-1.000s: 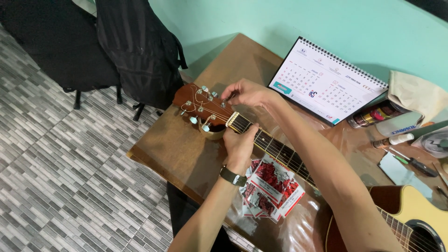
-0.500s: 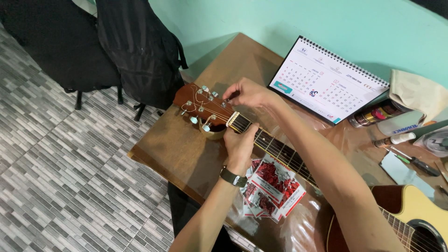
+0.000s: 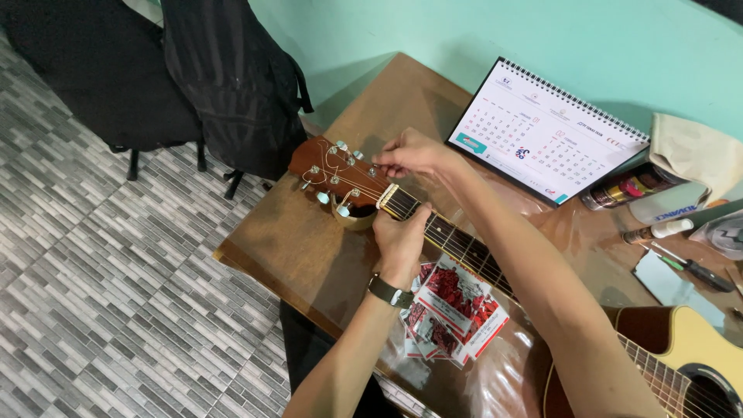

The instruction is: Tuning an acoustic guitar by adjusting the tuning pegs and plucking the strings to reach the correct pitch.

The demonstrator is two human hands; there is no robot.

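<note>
An acoustic guitar lies across a brown wooden table [image 3: 302, 248], its headstock [image 3: 334, 176] pointing left and its pale body [image 3: 696, 364] at the lower right. My left hand [image 3: 400, 241], with a watch on the wrist, grips the guitar neck [image 3: 457, 241] just behind the nut. My right hand [image 3: 410, 155] reaches over the neck and pinches a tuning peg on the far side of the headstock. Thin strings curl loosely over the headstock.
Red and white string packets [image 3: 453, 310] lie beside the neck. A spiral desk calendar [image 3: 542, 131] stands at the back, with a cloth [image 3: 693, 151], a screwdriver [image 3: 693, 269] and a phone [image 3: 673, 285] to the right. A black backpack [image 3: 232, 77] and chair [image 3: 93, 70] stand left of the table.
</note>
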